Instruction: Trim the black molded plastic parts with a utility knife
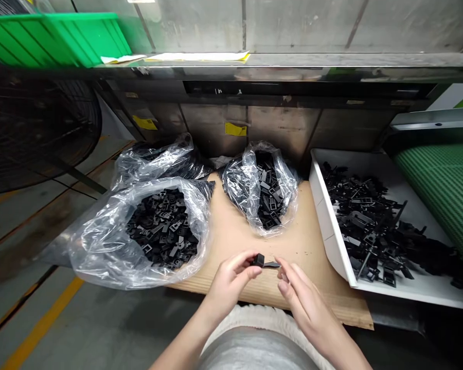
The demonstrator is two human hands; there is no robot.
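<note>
My left hand (pixel 231 277) pinches a small black plastic part (pixel 259 260) between thumb and fingers, above the front of the cardboard sheet (pixel 231 231). A thin, dark, pointed strip (pixel 271 264) shows just right of that part; whether it is joined to it I cannot tell. My right hand (pixel 303 295) is close by, its fingertips beside the strip's right end and its thumb apart from them. Nothing shows clearly in its grasp. To the left, an open clear plastic bag (pixel 100 236) holds many black parts (pixel 164 226).
Another open bag (pixel 250 190) of black parts stands behind, and a further bag (pixel 154 159) is at back left. A white tray (pixel 332 231) of mixed black pieces is at right, beside a green conveyor belt (pixel 440 180). A green crate (pixel 57 41) sits on the shelf.
</note>
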